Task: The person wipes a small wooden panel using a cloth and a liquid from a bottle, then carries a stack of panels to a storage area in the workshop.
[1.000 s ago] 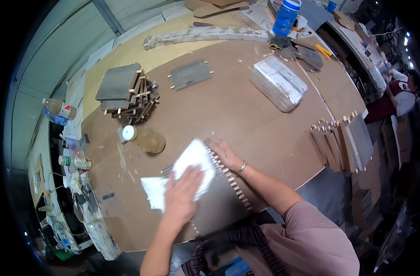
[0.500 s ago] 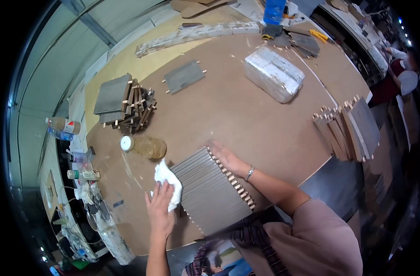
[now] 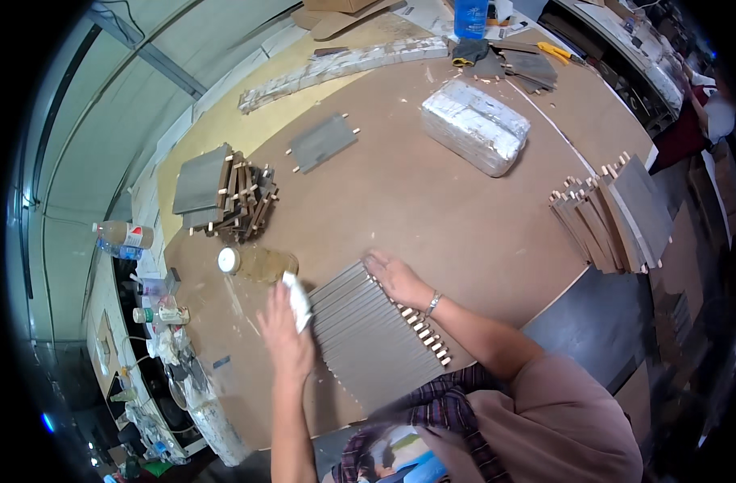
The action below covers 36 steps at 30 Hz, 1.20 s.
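Observation:
A row of thin grey boards (image 3: 376, 338) stands packed side by side near the table's front edge, with pale wooden dowels (image 3: 416, 324) poking out along its right side. My left hand (image 3: 289, 334) has a white cloth (image 3: 298, 303) in its fingers, the cloth up against the far left side of the row. At the far right corner, my right hand (image 3: 399, 280) lies along the dowel side with its fingers stretched out; some fingertips are hard to see. Just beyond the cloth lies a jar of yellowish liquid with a white lid (image 3: 259, 264).
A messy stack of dowelled boards (image 3: 227, 189) sits far left, and a single board (image 3: 323, 142) lies beyond the row. A foil-like wrapped block (image 3: 477, 127) is far right, with more dowelled boards (image 3: 614, 213) at the right edge. Bottles (image 3: 125, 239) stand left.
My left hand has turned more on its edge and shifted slightly along the left side, so the cloth shows narrower. My right hand stays at its corner. The whole view has shifted a little.

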Tool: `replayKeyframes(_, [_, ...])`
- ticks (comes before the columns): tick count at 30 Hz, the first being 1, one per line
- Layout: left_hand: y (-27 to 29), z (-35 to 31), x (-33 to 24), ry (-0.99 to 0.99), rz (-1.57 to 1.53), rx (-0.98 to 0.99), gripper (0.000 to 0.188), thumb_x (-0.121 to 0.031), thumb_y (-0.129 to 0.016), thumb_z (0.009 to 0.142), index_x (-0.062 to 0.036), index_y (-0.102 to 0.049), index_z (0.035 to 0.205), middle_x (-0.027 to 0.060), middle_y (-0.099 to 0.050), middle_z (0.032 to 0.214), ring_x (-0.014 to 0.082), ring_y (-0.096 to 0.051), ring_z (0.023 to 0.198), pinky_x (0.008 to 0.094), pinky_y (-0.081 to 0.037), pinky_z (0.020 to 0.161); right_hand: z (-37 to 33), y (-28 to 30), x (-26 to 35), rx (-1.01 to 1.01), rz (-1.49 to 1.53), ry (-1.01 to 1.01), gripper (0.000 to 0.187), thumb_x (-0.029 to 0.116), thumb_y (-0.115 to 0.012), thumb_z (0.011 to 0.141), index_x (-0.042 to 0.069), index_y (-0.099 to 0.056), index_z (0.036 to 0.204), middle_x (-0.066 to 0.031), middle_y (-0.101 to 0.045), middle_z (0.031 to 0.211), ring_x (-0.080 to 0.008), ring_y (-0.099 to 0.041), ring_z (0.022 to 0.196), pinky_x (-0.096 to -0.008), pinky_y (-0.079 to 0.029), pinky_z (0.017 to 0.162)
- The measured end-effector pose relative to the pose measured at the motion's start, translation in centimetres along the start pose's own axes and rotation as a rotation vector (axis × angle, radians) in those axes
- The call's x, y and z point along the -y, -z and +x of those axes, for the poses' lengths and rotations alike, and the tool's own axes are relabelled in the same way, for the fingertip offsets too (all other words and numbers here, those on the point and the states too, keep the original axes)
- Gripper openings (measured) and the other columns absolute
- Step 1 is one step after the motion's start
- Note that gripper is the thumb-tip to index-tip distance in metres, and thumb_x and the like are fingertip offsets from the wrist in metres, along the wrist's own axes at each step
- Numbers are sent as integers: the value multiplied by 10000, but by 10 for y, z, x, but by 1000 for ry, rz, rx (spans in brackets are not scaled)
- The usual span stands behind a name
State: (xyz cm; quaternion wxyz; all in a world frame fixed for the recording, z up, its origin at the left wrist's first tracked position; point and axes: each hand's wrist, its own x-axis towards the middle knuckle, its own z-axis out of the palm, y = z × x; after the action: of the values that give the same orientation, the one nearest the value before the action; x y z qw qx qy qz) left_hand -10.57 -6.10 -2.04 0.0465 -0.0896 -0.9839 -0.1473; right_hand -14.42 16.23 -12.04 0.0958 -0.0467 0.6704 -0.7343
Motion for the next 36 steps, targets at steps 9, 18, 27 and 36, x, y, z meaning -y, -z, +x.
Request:
replayKeyframes(9, [-10, -20, 48, 362, -523, 121, 420, -3, -454, 862, -24, -609, 1252, 124, -667, 1131, 207, -609, 1044, 325, -452, 947, -1, 12, 1, -5, 41, -76, 309, 186, -457, 1024, -75, -506, 1182, -118, -633, 1125, -159, -576, 1020, -274, -444, 930])
replayKeyframes(18, [43, -26, -56, 104, -527, -15, 386, -12, -486, 876, -10, -576, 1252, 145, -629, 1185, 219, -591, 1092, 360, -439, 953, -32, 18, 15, 111, 241, -21, 546, 216, -420, 1032, -13, -223, 1487, -135, -295, 1533, -216, -299, 1402, -342, -250, 1159])
replayKeyframes(27, [15, -85, -5, -94, -90, 180, 603, 70, -483, 745, -117, -586, 1308, 81, -536, 1401, 309, -425, 1363, 566, -211, 1132, -28, 11, -3, 71, 103, 163, 498, 170, -367, 1033, -23, -240, 1474, -175, -332, 1510, -260, -306, 1414, -355, -230, 1166])
replayKeyframes(36, [-9, -69, -102, -334, -93, 272, 682, 30, -526, 719, -98, -491, 1388, 114, -494, 1428, 339, -418, 1351, 547, -249, 1122, -27, 13, -18, 112, 215, 129, 561, 223, -464, 1011, -9, -258, 1477, -158, -345, 1509, -251, -297, 1420, -348, -251, 1163])
